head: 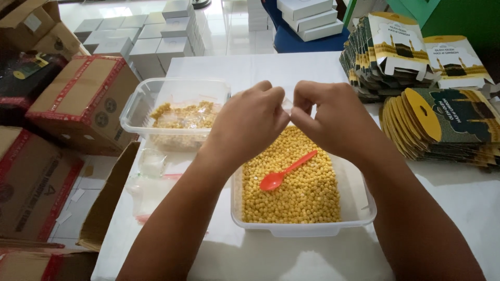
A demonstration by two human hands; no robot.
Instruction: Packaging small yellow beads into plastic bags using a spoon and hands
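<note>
A clear tub [359, 208] of yellow kernels [307, 187] sits nearest on the white table [458, 203], an orange spoon [284, 173] lying on the kernels. Just above the tub's far edge, the left hand [250, 122] and right hand [328, 117] meet, fingertips pressed together and pinching a small clear bag [288, 103] between them (it barely shows). Left of the tub lie more clear bags [151, 177]. Beyond it to the left stands a second tub [140, 106] holding filled packets [182, 115]. Right of the tub, flat printed cartons [448, 122] lie stacked. Farther left of the tub stand cardboard boxes [83, 99]; white boxes [151, 41] are farthest.
</note>
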